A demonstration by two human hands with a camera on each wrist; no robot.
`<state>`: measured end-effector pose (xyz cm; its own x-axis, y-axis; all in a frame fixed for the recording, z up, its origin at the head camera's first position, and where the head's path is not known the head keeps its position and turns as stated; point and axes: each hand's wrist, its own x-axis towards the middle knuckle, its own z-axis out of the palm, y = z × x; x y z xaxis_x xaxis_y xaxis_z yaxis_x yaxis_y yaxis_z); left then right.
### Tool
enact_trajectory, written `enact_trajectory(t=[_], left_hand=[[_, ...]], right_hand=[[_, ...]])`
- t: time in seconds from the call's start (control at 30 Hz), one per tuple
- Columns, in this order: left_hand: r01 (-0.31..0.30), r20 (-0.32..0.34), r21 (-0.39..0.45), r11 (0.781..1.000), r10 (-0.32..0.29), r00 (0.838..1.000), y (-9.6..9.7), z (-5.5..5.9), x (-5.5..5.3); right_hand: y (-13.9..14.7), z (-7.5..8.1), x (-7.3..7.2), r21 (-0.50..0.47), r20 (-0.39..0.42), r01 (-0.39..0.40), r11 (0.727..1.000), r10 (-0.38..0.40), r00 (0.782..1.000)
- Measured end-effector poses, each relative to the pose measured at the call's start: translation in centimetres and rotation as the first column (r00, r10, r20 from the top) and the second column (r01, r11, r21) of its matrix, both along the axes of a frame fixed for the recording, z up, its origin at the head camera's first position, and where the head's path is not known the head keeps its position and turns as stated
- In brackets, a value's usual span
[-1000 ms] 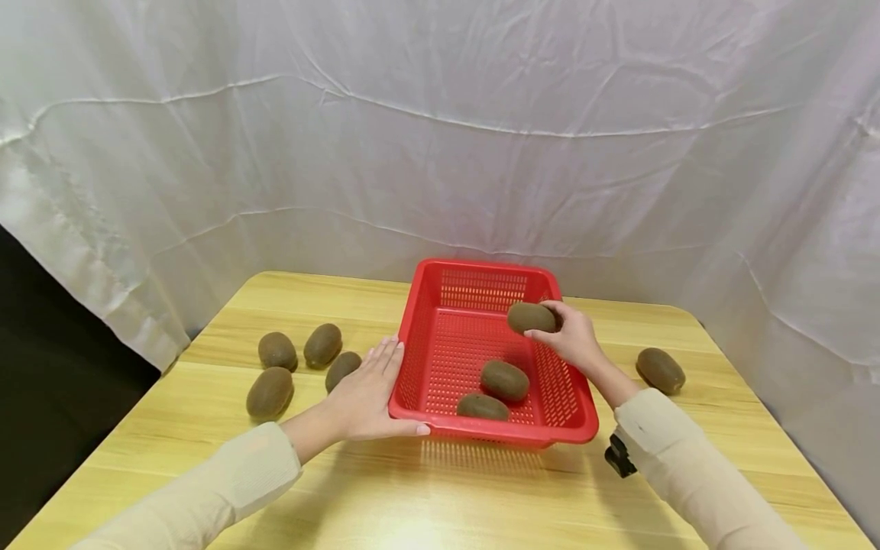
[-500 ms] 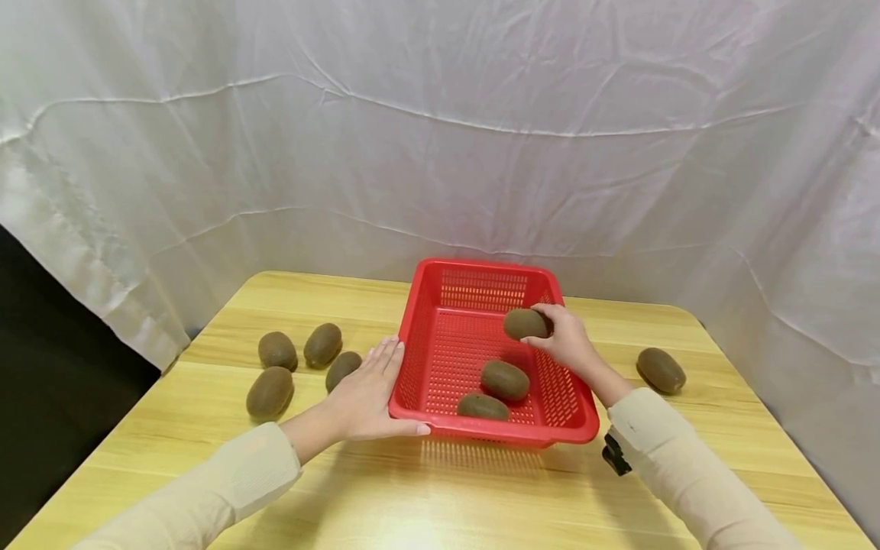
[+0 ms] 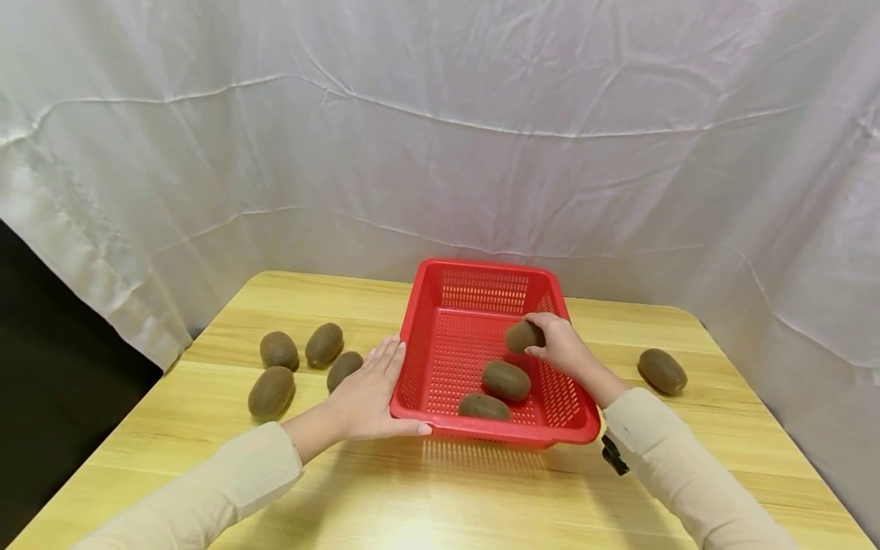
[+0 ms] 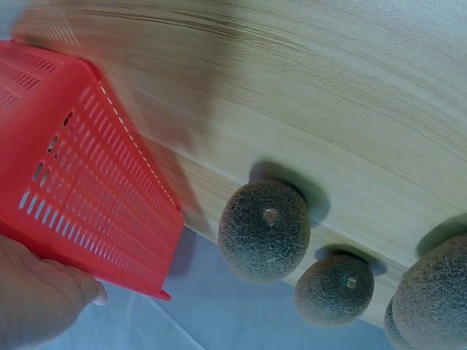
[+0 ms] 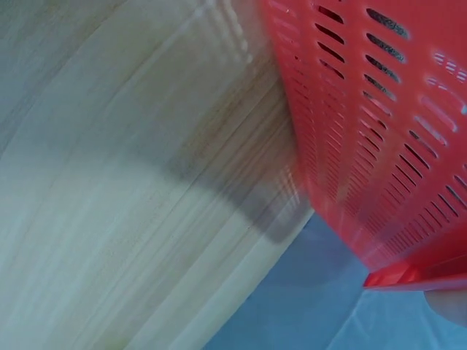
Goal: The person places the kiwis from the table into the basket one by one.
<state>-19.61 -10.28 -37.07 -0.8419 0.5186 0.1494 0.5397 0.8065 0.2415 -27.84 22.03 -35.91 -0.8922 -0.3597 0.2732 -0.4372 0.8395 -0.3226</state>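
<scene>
In the head view a red slotted plastic basket [image 3: 495,431] stands mid-table. My right hand [image 3: 565,347] reaches over its right rim and grips a brown kiwi [image 3: 524,337] inside, low over the basket floor. Two more kiwis lie near the basket's front wall, one kiwi [image 3: 506,380] behind the other kiwi [image 3: 484,407]. My left hand [image 3: 367,393] rests with straight fingers against the basket's left rim, its thumb along the front corner. The left wrist view shows part of that hand at the red wall [image 4: 102,189]. Only a fingertip [image 5: 449,305] of the right hand appears in its wrist view.
Left of the basket lie several kiwis, among them a kiwi [image 3: 271,393] at the front and a kiwi [image 3: 344,370] beside the left hand. A single kiwi [image 3: 662,371] lies to the right. A pale curtain [image 3: 440,153] hangs behind the wooden table [image 3: 412,496].
My right hand has lowered the held kiwi deeper into the basket, slightly toward the front. The left hand and the other kiwis stay where they were.
</scene>
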Motion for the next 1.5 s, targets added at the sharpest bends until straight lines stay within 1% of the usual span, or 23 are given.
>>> enact_trajectory(t=[0.2, 0.33, 0.5, 0.67, 0.77, 0.87, 0.97, 1.03, 1.1, 1.2, 1.33, 1.5], left_hand=[[-0.002, -0.002, -0.002, 1.000, 0.002, 1.000, 0.0, 0.0, 0.0], [-0.001, -0.004, -0.001, 1.000, 0.001, 1.000, 0.0, 0.0, 0.0], [0.003, -0.003, 0.003, 1.000, -0.003, 1.000, 0.0, 0.0, 0.0], [0.001, -0.002, 0.002, 1.000, -0.001, 1.000, 0.0, -0.1, 0.0], [-0.001, 0.001, 0.001, 1.000, 0.001, 1.000, 0.0, -0.1, 0.0], [-0.001, 0.001, 0.002, 1.000, 0.001, 1.000, 0.0, 0.0, 0.0], [-0.002, -0.001, 0.003, 1.000, 0.002, 1.000, 0.0, 0.0, 0.0], [-0.002, -0.003, 0.002, 1.000, 0.002, 1.000, 0.0, 0.0, 0.0], [-0.002, -0.004, 0.002, 1.000, 0.002, 1.000, 0.0, -0.1, 0.0], [-0.004, -0.005, 0.000, 1.000, 0.004, 1.000, 0.0, -0.1, -0.1], [-0.007, 0.001, -0.002, 1.000, 0.007, 1.000, 0.0, -0.2, -0.1], [-0.007, 0.005, 0.001, 1.000, 0.007, 1.000, 0.0, -0.2, -0.2]], right_hand=[[0.0, -0.1, -0.1, 0.061, -0.002, -0.015, 0.998, 0.015, 1.000], [0.0, -0.1, -0.2, 0.050, -0.007, -0.013, 0.999, 0.014, 1.000], [0.0, -0.1, 0.0, -0.029, -0.016, 0.025, 0.999, -0.025, 1.000], [0.2, -0.1, 0.3, -0.124, -0.031, 0.058, 0.991, -0.062, 0.998], [0.6, 0.0, 0.6, -0.180, -0.079, 0.072, 0.981, -0.087, 0.993], [1.2, 0.0, 0.9, -0.234, -0.133, 0.092, 0.968, -0.126, 0.983], [2.0, 0.1, 1.1, -0.288, -0.157, 0.120, 0.950, -0.170, 0.973], [2.4, 0.2, 1.2, -0.316, -0.155, 0.140, 0.938, -0.197, 0.968], [2.9, 0.3, 1.4, -0.333, -0.147, 0.159, 0.930, -0.218, 0.965], [3.6, 0.3, 1.7, -0.340, -0.144, 0.172, 0.925, -0.232, 0.962], [4.3, 0.3, 2.1, -0.341, -0.165, 0.167, 0.925, -0.234, 0.958], [5.2, 0.1, 2.4, -0.357, -0.181, 0.183, 0.916, -0.260, 0.949]])
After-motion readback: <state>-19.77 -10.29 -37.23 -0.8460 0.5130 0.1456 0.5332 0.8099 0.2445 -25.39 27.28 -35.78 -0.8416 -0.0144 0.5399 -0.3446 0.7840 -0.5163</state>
